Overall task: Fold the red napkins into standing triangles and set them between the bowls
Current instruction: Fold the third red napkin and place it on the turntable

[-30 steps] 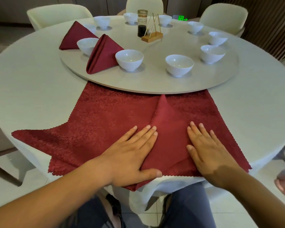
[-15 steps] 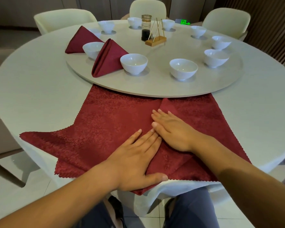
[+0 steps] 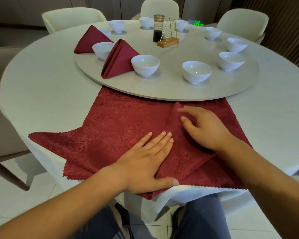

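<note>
White cloth is covering the table (image 3: 41,87), and the napkin (image 3: 121,128) is lying at its near edge — dark red, patterned, zigzag-hemmed, its far side running under the turntable (image 3: 171,91) rim, one flap folded into a long point. The left hand (image 3: 145,163) is pressing it flat, fingers straight. The right hand (image 3: 207,130) is arching over the flap's tip, fingers bent and blurred — pinching or not, I cannot tell. Two folded napkins (image 3: 121,57) are standing between bowls (image 3: 145,64) at the turntable's left edge.
</note>
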The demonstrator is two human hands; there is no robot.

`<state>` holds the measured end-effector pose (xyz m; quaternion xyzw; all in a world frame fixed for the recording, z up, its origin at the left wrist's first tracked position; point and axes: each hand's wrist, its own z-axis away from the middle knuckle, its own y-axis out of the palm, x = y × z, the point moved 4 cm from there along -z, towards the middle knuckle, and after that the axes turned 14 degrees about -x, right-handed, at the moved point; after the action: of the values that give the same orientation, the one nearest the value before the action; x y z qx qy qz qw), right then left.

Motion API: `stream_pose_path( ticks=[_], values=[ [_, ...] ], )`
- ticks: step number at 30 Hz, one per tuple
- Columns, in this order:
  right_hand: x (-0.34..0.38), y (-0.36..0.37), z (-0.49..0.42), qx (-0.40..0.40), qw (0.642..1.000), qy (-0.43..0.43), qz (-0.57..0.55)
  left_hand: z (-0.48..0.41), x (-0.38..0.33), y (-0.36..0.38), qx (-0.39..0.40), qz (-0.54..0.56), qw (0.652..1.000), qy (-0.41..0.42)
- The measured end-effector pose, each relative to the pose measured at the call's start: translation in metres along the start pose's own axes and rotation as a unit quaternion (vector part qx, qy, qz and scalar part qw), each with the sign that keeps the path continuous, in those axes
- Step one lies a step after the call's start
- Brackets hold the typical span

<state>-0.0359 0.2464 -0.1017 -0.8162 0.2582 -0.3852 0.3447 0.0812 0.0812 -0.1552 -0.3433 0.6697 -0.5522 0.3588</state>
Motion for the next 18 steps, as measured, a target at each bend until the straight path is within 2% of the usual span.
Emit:
stream_pose_path(
  ticks=[3, 7, 13, 18],
  values=[
    [0.010, -0.013, 0.033, -0.015, 0.999, -0.039, 0.004, 0.001, 0.001, -0.002, 0.000, 0.023, 1.000, 0.001],
    [0.009, -0.008, 0.072, 0.072, 0.997, -0.040, 0.000, 0.001, 0.002, -0.009, -0.025, 0.093, 0.995, -0.006],
    [-0.001, -0.004, 0.087, 0.056, 0.997, -0.003, -0.060, 0.019, 0.002, -0.027, -0.104, 0.166, 0.980, 0.021],
    [-0.001, -0.005, 0.090, 0.063, 0.996, 0.001, -0.062, 0.047, 0.006, -0.027, -0.091, 0.239, 0.967, 0.000]
  ],
)
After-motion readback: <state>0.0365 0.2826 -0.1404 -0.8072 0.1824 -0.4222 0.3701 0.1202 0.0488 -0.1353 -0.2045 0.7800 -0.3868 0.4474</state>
